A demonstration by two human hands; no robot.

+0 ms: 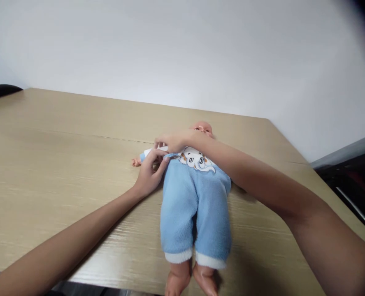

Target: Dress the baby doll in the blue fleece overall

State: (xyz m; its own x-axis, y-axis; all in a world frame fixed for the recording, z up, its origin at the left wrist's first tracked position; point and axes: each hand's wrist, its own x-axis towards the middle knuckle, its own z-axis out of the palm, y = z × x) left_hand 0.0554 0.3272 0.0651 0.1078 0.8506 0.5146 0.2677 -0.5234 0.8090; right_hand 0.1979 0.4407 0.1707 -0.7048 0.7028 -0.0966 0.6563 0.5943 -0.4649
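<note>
On the table [61, 172], curled fingers [161, 168], grip unclear, touch a doll [180, 205] in fluffy blue.

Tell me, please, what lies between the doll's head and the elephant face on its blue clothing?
In the head camera view, the person's right forearm crosses between the doll's head and the elephant face, hiding what is beneath.

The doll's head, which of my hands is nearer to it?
Right. Your right hand is by the doll's upper body, its wrist crossing just below the visible part of the doll's head. Your left hand is farther off, beside the blue outfit.
</note>
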